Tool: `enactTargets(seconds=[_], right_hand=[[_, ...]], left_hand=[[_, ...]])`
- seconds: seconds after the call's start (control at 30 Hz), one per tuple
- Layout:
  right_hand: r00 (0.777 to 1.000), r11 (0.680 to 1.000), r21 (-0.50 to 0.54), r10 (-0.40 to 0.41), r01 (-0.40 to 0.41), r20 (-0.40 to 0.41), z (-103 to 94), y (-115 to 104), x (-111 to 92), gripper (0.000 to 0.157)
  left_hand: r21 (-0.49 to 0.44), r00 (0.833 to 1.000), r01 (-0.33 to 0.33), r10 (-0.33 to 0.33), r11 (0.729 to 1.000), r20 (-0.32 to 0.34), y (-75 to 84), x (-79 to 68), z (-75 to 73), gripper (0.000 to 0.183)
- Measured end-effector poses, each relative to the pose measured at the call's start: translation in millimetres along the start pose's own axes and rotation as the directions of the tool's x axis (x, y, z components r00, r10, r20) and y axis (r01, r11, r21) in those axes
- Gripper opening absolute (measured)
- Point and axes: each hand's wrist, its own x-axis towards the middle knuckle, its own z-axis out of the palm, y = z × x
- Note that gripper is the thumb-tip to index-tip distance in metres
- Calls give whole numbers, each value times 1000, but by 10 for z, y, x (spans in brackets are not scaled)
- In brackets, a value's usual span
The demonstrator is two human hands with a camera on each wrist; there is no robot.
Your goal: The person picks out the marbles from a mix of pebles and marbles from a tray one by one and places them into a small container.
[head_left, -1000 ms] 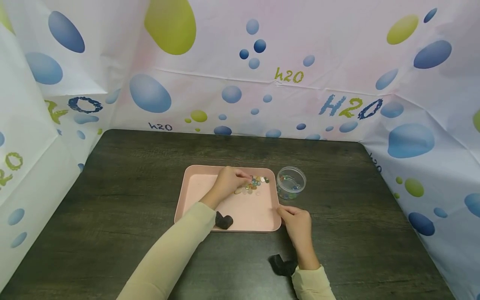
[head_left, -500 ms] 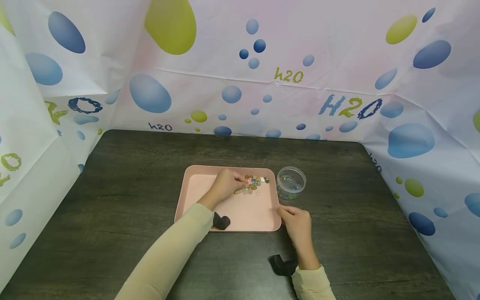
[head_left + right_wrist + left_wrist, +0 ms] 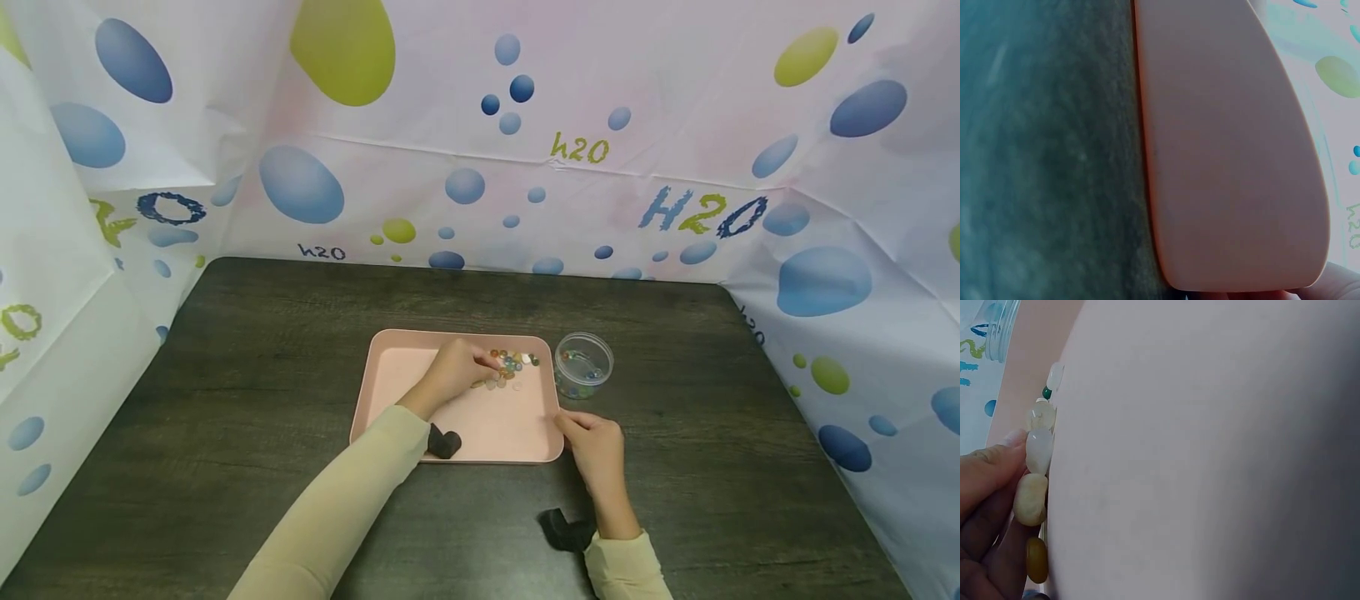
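A pink tray (image 3: 480,433) lies on the dark table. Small polished stones (image 3: 508,367) in mixed colours sit in its right half. My left hand (image 3: 450,371) reaches over the tray, thumb and fingertips close together at the left side of these stones. In the left wrist view, a white stone (image 3: 1039,452), a cream stone (image 3: 1030,500) and an amber stone (image 3: 1037,560) partly cover the fingers of my left hand (image 3: 988,494); whether one is pinched is hidden. My right hand (image 3: 596,446) grips the tray's near right corner, thumb at the rim.
A clear round tub (image 3: 583,367) with some small stones inside stands just right of the tray. One black band (image 3: 566,531) is at my right wrist, another black band (image 3: 444,442) at my left. A patterned sheet (image 3: 480,142) rises behind the table.
My left hand first drew slightly left, uncovering reddish stones near the far side, then shifted a little back right and nearer. My right hand has stayed at the tray corner.
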Motion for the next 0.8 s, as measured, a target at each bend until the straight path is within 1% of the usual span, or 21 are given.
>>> enactTargets(seconds=[0.2,0.37,0.53,0.7,0.8], right_hand=[[1000,1000,0,9,-9,5,-4,1,-4,21],[1000,1000,15,10,-10,5,-6,-6,-7,21],[1000,1000,22,13,-13,5,-4,-1,-7,21],[1000,1000,14,8,-8,1,0,5,-6,21],[1000,1000,11,1,-1,-1,0,6,-7,21]], left_hand=[[-8,1000,2,-2,1000,2,-3,0,8,5],[-12,1000,-8,8,1000,-8,-14,5,10,5],[-31,1000,-2,1,1000,-24,-8,13,5,4],[-65,1000,0,-1,998,-24,52,25,-14,8],[-63,1000,-3,2,998,-16,116,40,-19,10]])
